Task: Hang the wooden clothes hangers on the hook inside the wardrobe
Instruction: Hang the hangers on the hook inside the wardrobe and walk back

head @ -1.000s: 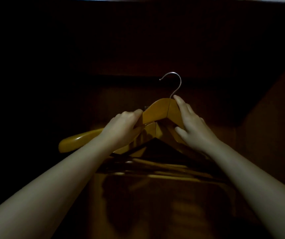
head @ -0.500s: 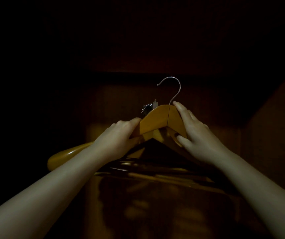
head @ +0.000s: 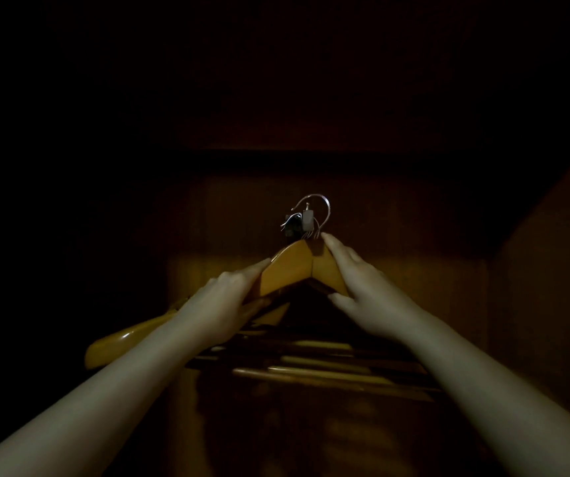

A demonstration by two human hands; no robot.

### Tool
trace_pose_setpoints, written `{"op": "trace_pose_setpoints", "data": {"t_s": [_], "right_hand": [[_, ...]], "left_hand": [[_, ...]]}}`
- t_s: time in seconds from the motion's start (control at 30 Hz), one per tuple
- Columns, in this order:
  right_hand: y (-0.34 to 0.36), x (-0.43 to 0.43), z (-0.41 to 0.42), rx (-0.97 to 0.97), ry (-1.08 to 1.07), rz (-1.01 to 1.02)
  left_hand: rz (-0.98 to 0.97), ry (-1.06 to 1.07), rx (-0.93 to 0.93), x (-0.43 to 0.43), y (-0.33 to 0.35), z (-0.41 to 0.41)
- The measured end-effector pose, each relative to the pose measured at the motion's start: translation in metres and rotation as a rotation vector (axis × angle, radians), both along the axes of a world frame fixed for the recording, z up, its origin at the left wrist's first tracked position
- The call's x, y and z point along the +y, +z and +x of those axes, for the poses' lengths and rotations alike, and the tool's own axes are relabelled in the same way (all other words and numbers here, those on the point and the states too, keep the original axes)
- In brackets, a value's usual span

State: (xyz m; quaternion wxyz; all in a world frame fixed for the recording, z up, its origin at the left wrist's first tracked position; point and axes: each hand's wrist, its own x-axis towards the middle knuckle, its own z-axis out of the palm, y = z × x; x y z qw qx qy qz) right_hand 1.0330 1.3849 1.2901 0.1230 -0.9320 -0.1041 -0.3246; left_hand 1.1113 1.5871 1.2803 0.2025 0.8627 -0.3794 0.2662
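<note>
Wooden hangers (head: 290, 270): several yellow-brown ones are held as one bundle, raised in the middle of the dark wardrobe (head: 208, 218). Their peak is just under the wall hook. I judge they do not yet hang by themselves.
Left hand (head: 221, 301): the fingers are curled round the left shoulder of the bundle, near the peak. It grasps there, I think, to keep the hangers pressed together and level.
Wall hook (head: 292, 223): a small metal fitting on the rear of the wardrobe, straight above the peak. It is the target.
Wire hook (head: 321, 206): the curved metal top of the front hanger arches over the wall hook. Whether it rests on it I cannot tell, because the light is too weak.
Right hand (head: 362, 287): it holds the right shoulder, forefinger stretched up to the neck of the wire and thumb underneath. This grip probably steers the wire onto the fitting.
Trouser bars (head: 328, 370): pale horizontal rods below the hands, one behind another, which shows there are several hangers.
Side wall (head: 552, 287): a brown wood panel at the right, well apart from the hands.
</note>
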Motion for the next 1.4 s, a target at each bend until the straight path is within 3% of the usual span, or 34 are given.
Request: {"op": "trace_pose_setpoints", "data": {"t_s": [0.4, 0.63, 0.7, 1.03, 1.4], "right_hand": [[-0.026, 0.001, 0.007, -0.091, -0.143, -0.140], [-0.043, 0.008, 0.001, -0.190, -0.346, -0.207], [-0.045, 0.009, 0.002, -0.222, -0.360, -0.213], [-0.053, -0.001, 0.001, -0.305, -0.392, -0.278], [-0.054, 0.009, -0.005, -0.247, -0.493, -0.282]], "left_hand": [[-0.032, 0.157, -0.041, -0.004, -0.035, 0.003], [0.008, 0.043, 0.374, 0.001, -0.005, 0.024], [0.032, 0.040, 0.401, 0.001, -0.003, 0.027], [0.007, 0.145, 0.040, 0.000, -0.030, 0.009], [-0.067, 0.325, -0.110, -0.006, -0.044, 0.006]]}}
